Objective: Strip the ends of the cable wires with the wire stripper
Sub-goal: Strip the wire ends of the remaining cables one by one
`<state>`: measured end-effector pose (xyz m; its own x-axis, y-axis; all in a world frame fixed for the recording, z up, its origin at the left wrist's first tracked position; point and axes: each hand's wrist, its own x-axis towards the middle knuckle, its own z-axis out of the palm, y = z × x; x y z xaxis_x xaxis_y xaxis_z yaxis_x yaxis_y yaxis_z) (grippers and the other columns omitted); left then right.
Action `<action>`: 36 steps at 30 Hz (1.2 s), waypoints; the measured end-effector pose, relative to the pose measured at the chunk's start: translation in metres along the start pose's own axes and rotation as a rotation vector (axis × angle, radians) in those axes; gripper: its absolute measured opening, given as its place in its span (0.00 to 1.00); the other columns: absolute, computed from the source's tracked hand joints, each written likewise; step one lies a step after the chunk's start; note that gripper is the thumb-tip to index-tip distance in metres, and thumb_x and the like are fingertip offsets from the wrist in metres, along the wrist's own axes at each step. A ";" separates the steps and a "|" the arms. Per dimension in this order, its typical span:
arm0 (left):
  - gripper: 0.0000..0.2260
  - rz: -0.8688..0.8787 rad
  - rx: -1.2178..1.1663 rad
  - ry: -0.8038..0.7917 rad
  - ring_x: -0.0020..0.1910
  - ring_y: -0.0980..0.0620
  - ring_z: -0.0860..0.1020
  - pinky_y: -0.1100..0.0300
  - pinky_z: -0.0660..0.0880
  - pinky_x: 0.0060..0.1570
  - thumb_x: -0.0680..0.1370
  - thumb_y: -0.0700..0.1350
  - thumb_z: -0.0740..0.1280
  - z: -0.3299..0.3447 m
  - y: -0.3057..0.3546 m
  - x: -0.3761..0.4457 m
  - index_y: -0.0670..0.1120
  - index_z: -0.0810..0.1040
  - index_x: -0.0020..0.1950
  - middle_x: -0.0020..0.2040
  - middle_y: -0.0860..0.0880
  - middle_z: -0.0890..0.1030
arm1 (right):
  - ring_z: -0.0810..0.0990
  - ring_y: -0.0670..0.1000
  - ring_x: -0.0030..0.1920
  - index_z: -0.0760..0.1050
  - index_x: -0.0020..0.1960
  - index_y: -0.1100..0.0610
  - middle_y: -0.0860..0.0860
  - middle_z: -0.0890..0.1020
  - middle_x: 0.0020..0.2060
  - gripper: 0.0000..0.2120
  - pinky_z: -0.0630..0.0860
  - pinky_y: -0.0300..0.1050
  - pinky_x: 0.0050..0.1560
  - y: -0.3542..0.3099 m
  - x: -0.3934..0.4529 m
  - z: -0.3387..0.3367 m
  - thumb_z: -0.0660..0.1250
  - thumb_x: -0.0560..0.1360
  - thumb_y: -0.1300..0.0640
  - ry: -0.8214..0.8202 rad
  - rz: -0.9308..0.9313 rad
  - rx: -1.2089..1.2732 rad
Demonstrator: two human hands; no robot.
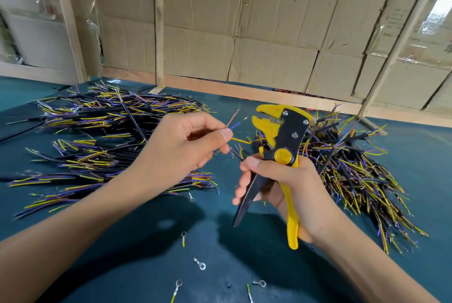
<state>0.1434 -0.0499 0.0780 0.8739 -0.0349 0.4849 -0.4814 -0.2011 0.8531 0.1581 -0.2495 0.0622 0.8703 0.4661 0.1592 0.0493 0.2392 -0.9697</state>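
Note:
My left hand (188, 141) pinches a cable between thumb and fingers; its thin wires (236, 121), one pink, one blue and one yellow, fan out to the right toward the tool. My right hand (281, 180) grips the yellow and black wire stripper (281, 131) upright by its handles, jaws at the top and slightly apart. The wire tips sit just left of the jaws, not between them. Most of the held cable is hidden inside my left fist.
A large pile of black cables with yellow, blue and purple wires (105, 136) lies at the left, another pile (354, 163) at the right. Loose ring terminals (200, 264) and insulation scraps dot the green mat (244, 253). A wooden rail and cardboard wall (244, 33) stand behind.

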 end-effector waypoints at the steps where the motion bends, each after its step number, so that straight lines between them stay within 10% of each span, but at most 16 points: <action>1: 0.06 0.021 0.021 -0.006 0.24 0.56 0.67 0.66 0.65 0.25 0.79 0.40 0.70 -0.004 0.001 0.001 0.40 0.81 0.43 0.34 0.49 0.82 | 0.82 0.64 0.34 0.84 0.42 0.64 0.64 0.80 0.34 0.07 0.82 0.58 0.40 -0.002 -0.001 0.000 0.72 0.71 0.60 -0.033 0.046 0.010; 25: 0.04 -0.303 -0.174 -0.281 0.20 0.56 0.58 0.69 0.54 0.24 0.70 0.41 0.73 -0.033 0.024 0.007 0.41 0.82 0.38 0.29 0.45 0.72 | 0.82 0.66 0.34 0.82 0.43 0.66 0.65 0.80 0.35 0.05 0.80 0.60 0.41 -0.005 -0.006 0.001 0.71 0.73 0.64 -0.204 0.088 -0.138; 36: 0.08 -0.375 -0.215 -0.302 0.19 0.57 0.56 0.73 0.54 0.23 0.69 0.41 0.72 -0.030 0.031 0.008 0.42 0.76 0.32 0.27 0.48 0.68 | 0.83 0.64 0.33 0.80 0.37 0.62 0.66 0.80 0.32 0.05 0.76 0.38 0.33 -0.012 -0.008 0.000 0.71 0.72 0.65 -0.208 0.006 -0.262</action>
<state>0.1338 -0.0271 0.1142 0.9541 -0.2858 0.0892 -0.1077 -0.0497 0.9929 0.1500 -0.2558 0.0724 0.7534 0.6375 0.1614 0.1924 0.0210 -0.9811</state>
